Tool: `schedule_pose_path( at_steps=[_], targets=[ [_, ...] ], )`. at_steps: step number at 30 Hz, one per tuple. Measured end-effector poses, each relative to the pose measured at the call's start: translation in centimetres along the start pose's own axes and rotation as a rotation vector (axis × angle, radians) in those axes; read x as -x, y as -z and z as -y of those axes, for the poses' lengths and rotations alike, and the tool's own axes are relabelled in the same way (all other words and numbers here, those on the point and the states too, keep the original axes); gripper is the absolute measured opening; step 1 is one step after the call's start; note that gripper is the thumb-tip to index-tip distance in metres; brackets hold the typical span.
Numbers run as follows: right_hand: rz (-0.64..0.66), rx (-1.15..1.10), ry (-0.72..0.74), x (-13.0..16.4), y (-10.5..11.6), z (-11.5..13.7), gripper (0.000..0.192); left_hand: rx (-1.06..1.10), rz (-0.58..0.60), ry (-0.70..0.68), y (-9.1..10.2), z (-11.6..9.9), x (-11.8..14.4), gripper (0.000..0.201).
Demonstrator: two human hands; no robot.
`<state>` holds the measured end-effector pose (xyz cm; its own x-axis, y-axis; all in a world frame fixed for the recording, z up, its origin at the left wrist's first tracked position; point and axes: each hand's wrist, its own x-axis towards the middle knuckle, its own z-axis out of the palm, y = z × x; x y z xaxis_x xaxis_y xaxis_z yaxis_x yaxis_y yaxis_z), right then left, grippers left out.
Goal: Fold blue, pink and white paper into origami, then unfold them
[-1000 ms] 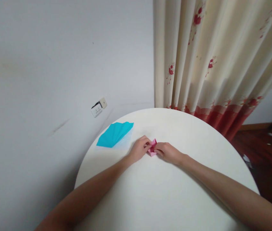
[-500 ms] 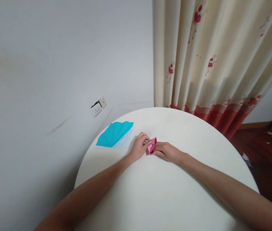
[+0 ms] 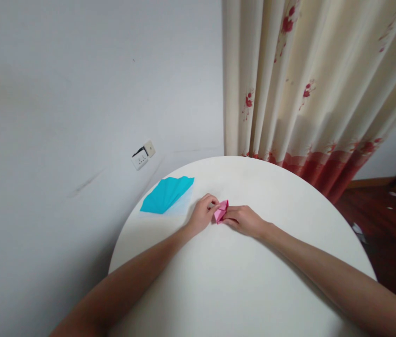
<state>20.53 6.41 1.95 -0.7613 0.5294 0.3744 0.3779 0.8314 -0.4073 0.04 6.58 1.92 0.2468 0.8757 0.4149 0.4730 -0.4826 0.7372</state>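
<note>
A small piece of folded pink paper (image 3: 220, 212) is held between my two hands, just over the white round table (image 3: 219, 281). My left hand (image 3: 203, 210) pinches its left side with thumb and fingers. From the right, my right hand (image 3: 243, 219) grips the other side, its fingertips partly hidden by the paper. Left of my left hand lies a creased, fan-shaped sheet of blue paper (image 3: 166, 195), touched by neither hand.
A white wall (image 3: 78, 93) with a power socket (image 3: 140, 159) rises behind the table's left side. Beyond the far right edge hangs a cream and red flowered curtain (image 3: 303, 93). Dark red floor (image 3: 376, 215) shows at the right.
The pink paper has turned slightly and its folds look flatter between my fingers. Both hands keep almost the same place; the blue paper lies as before.
</note>
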Motion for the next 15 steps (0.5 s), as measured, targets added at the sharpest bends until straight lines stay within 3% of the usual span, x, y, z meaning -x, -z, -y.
schedule_pose_path(
  at_steps=[8,15],
  targets=[
    [0.009,0.141,-0.056,0.0,0.1,0.6,0.019,0.082,-0.026,0.026,-0.5,-0.1,0.1,0.007],
    [-0.287,0.068,-0.173,0.2,0.4,1.0,0.017,0.170,-0.240,0.133,-0.2,0.8,-0.4,0.017]
  ],
)
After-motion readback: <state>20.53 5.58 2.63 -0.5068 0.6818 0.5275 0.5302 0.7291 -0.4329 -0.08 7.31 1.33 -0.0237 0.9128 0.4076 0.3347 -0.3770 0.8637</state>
